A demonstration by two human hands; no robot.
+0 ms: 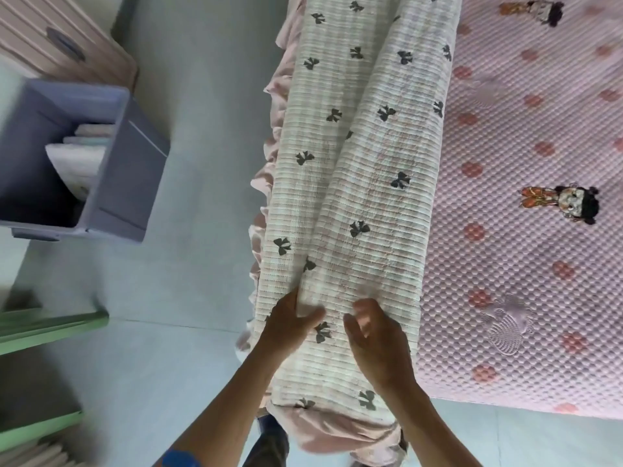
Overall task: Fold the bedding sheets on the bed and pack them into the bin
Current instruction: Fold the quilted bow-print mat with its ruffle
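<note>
The bow-print sheet [354, 183] lies in a long band along the bed [539, 230] edge. The left hand [290, 325] pinches its fold to double it; the right hand [374, 335] hovers loosely curled, holding nothing. The bin [114, 183] stands well apart.

Off to the left of my grip runs the pale grey floor [188, 163], bare and smooth. Far up in the left corner, well away from where I hold, stands a pink ribbed cabinet [57, 35] with a dark round knob. Down low on my left, nearer than that, sit green shelf boards [50, 328], one above another, blurred at the edges. To the right of my grip lies the pink quilted mattress cover [526, 264], dotted with coral flowers and printed with a cartoon doll figure [566, 203].
</note>
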